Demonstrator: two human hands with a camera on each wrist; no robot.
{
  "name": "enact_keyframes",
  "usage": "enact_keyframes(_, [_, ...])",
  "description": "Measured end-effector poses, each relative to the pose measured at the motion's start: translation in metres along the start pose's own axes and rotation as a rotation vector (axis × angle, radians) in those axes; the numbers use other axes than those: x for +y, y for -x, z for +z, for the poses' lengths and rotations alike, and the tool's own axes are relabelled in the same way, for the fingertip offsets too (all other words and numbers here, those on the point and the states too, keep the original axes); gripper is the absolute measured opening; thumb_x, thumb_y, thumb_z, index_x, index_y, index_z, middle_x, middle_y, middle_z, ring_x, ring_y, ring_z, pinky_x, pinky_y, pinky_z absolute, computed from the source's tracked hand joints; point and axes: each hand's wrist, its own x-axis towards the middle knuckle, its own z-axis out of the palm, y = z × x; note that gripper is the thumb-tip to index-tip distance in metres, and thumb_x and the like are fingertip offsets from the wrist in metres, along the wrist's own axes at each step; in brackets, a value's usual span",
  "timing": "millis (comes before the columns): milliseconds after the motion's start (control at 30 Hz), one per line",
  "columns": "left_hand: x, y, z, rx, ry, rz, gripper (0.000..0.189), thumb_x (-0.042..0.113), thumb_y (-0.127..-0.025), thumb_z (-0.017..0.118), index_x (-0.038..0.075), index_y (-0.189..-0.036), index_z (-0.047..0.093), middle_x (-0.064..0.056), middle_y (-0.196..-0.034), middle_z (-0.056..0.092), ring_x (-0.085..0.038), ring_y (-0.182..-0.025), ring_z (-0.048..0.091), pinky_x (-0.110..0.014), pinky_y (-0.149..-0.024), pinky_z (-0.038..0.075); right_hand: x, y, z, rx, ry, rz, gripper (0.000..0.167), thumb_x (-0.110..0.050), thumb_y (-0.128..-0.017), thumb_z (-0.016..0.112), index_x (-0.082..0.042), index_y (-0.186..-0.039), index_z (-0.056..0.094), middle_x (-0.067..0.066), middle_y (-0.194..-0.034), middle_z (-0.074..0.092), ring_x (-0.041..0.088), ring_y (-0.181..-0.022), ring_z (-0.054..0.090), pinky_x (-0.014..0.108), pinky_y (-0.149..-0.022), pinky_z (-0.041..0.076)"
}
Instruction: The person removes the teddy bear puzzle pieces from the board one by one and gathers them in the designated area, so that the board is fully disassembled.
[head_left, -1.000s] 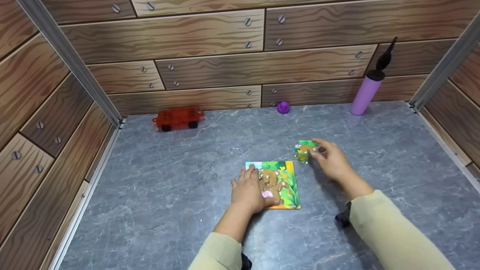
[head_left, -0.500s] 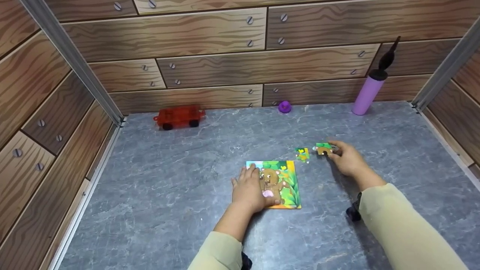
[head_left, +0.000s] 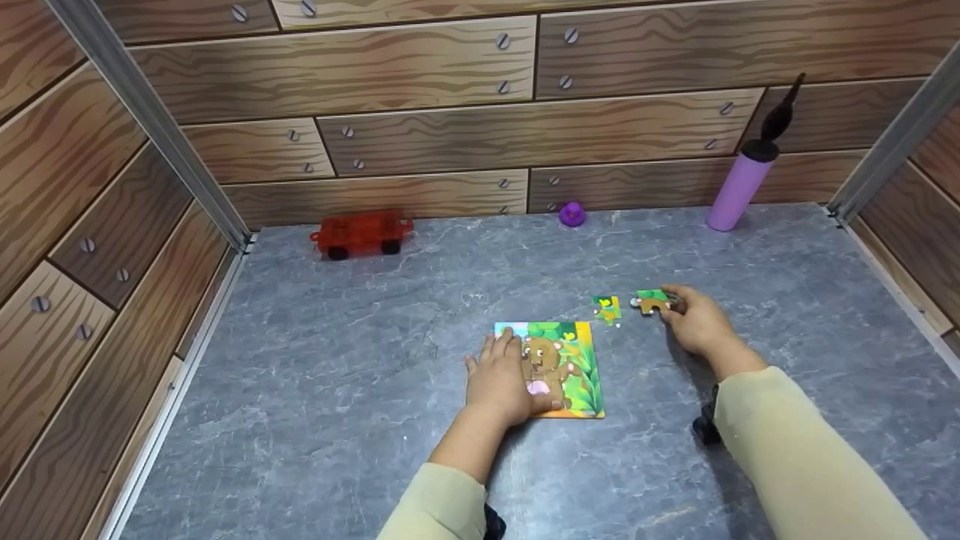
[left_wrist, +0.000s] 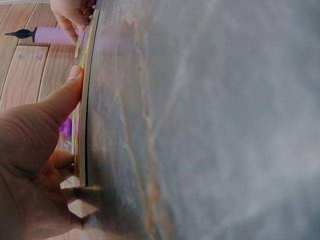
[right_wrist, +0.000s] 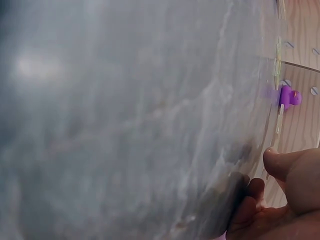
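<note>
A square bear jigsaw puzzle (head_left: 577,375) lies on the grey marbled tabletop in the head view. Across its left part rests my left hand (head_left: 499,382), fingers spread and thumb along the near edge; the left wrist view shows that thumb (left_wrist: 65,95) at the board's side. Beyond the puzzle's far right corner, my right hand (head_left: 697,322) pinches a brown and green puzzle piece (head_left: 651,301) by its right side, low at the table. A second loose puzzle piece (head_left: 606,308), green with a yellow patch, lies between that one and the board.
Along the back wall stand a red see-through toy wagon (head_left: 361,234), a small purple rubber duck (head_left: 572,214) and a purple hand pump (head_left: 739,187) with a black nozzle. Wood-print panels (head_left: 420,142) enclose the back and sides.
My right hand has shifted right with the puzzle piece, drawing it away from the second loose piece, which it overlapped before. My left hand stays on the puzzle.
</note>
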Motion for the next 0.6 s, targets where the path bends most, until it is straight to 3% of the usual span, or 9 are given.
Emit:
enact_keyframes(267, [0.0002, 0.0001, -0.0004, -0.003, 0.001, 0.001, 0.12, 0.068, -0.072, 0.089, 0.003, -0.161, 0.041, -0.011, -0.171, 0.033, -0.038, -0.16, 0.022, -0.069, -0.124, 0.02, 0.0007, -0.0003, 0.0004, -0.021, 0.009, 0.011, 0.053, -0.009, -0.107, 0.059, 0.009, -0.155, 0.043, 0.038, -0.134, 0.059, 0.052, -0.125, 0.056, 0.066, -0.106, 0.045])
enact_keyframes(600, [0.0012, 0.0011, -0.0013, 0.0, -0.011, 0.004, 0.119, 0.067, -0.072, 0.089, 0.002, -0.16, 0.042, -0.011, -0.171, 0.034, -0.039, -0.159, 0.023, -0.071, -0.123, 0.021, 0.0026, 0.0, 0.0019, 0.0, 0.008, -0.03, 0.054, -0.007, -0.105, 0.061, 0.012, -0.152, 0.044, 0.039, -0.132, 0.06, 0.052, -0.123, 0.058, 0.065, -0.106, 0.046])
